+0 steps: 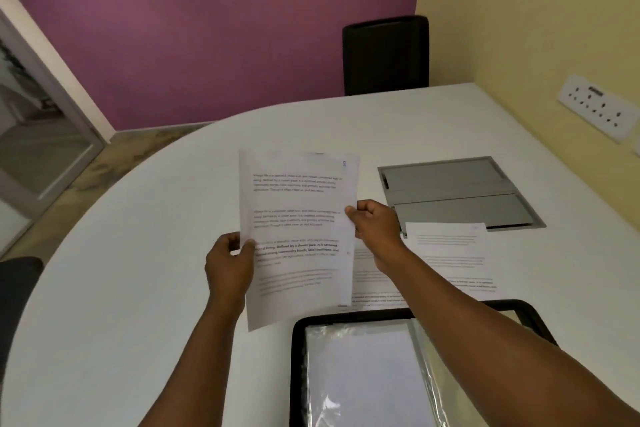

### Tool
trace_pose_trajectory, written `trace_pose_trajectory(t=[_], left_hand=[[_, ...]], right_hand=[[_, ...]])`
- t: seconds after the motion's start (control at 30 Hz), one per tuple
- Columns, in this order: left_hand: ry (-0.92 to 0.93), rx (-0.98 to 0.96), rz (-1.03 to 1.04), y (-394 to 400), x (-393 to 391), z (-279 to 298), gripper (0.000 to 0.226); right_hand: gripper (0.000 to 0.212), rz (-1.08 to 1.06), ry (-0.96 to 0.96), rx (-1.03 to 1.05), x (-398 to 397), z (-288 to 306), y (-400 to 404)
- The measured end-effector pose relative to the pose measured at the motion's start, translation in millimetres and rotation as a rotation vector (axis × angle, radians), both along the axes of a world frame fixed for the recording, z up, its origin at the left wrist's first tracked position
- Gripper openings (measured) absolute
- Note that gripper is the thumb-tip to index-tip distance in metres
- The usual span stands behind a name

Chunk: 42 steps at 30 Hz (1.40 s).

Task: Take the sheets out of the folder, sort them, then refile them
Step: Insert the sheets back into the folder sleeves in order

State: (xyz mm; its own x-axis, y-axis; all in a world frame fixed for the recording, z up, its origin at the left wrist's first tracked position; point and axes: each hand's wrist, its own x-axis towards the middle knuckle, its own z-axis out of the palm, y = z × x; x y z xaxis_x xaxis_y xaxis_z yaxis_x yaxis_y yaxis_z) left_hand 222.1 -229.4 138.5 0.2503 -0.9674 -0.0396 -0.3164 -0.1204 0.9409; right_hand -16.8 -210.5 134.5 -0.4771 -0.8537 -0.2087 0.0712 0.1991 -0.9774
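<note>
I hold a thin stack of printed white sheets (298, 218) upright above the white table (138, 288). A blue handwritten number marks the top right corner of the front sheet. My left hand (230, 267) pinches the stack's left edge, thumb on the front. My right hand (375, 229) pinches its right edge. More printed sheets (450, 253) lie flat on the table to the right, partly under my right forearm. The black-edged folder (363, 374) lies open near me, showing clear plastic sleeves over white paper.
A grey cable hatch (457, 191) is set into the table beyond the loose sheets. A dark chair (386, 55) stands at the table's far side. A socket strip (599, 107) is on the yellow wall at right. A glass door (34, 135) is at left.
</note>
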Motion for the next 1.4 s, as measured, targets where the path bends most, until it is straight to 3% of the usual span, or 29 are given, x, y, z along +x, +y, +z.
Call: trace_pose_trajectory(t=[0.33, 0.77, 0.87, 1.0, 1.1, 1.23, 1.4], left_hand=[[0.322, 0.294, -0.248, 90.3, -60.0, -1.1, 0.012], [0.378, 0.627, -0.407, 187.4, -164.1, -66.6, 0.015], [0.3, 0.662, -0.434, 202.1, -183.3, -82.1, 0.013], [0.178, 0.616, -0.426, 212.0, -208.4, -97.6, 0.013], [-0.099, 0.491, -0.503, 211.3, -225.2, -108.3, 0.02], [-0.548, 0.328, -0.774, 204.3, -247.1, -126.4, 0.038], [-0.84, 0.219, -0.918, 186.9, -276.8, -152.8, 0.05]], right_hand=[[0.007, -0.07, -0.018, 0.014, -81.1, 15.0, 117.8], [0.015, -0.087, 0.078, 0.284, -177.9, -63.9, 244.4], [0.014, -0.07, 0.036, 0.311, -196.7, -81.8, 263.7], [0.01, -0.217, 0.015, 0.264, -229.4, -85.1, 281.0], [0.007, -0.332, 0.036, 0.22, -263.3, -83.0, 283.2], [0.016, -0.438, 0.028, 0.164, -303.1, -78.1, 276.3], [0.01, -0.532, 0.014, 0.132, -341.2, -74.8, 266.6]])
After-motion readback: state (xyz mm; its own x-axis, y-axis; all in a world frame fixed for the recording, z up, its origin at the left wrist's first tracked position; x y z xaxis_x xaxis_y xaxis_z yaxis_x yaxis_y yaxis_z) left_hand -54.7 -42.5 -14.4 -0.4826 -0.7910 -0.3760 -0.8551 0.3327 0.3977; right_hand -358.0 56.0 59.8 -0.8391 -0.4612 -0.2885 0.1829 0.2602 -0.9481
